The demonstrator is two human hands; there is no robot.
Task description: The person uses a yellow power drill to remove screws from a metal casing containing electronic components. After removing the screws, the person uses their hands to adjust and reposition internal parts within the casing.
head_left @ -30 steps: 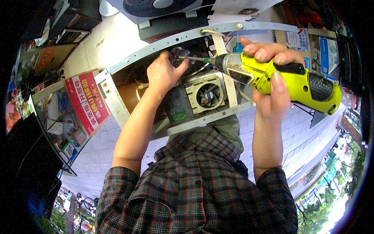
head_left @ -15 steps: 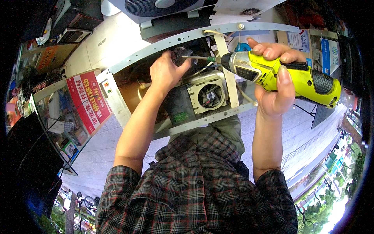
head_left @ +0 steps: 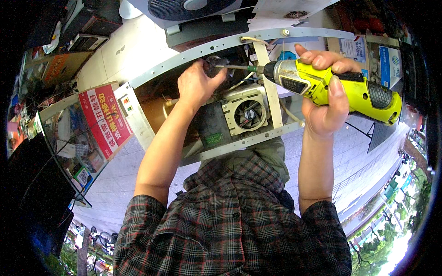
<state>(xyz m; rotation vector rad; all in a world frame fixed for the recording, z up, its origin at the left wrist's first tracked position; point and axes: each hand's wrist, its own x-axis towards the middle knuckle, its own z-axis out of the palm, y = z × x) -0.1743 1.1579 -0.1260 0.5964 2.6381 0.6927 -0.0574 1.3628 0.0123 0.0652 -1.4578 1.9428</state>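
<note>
My left hand (head_left: 198,83) grips a small dark component (head_left: 215,64) inside an open metal appliance frame (head_left: 161,66), fingers bent around it. My right hand (head_left: 329,99) is wrapped round a yellow-green cordless drill (head_left: 354,92), its thumb below the black trigger area. The drill's long bit (head_left: 235,68) points left into the component; whether its tip sits on a screw is too small to tell. Just below lie a square cooling fan (head_left: 244,112) and a small green circuit board (head_left: 213,138). A pale crossbar (head_left: 271,92) crosses the frame to the right.
A larger fan unit (head_left: 184,11) stands beyond the frame. A glass display case (head_left: 69,152) with a red sign (head_left: 103,115) is at the left, a dark panel (head_left: 375,138) at the right. Pale paving (head_left: 350,165) lies below; bicycles and trees show near the rim.
Since a second ago the drill and my right hand have moved slightly right and up, with the drill body a little more level. My left hand has shifted slightly right, still gripping the component.
</note>
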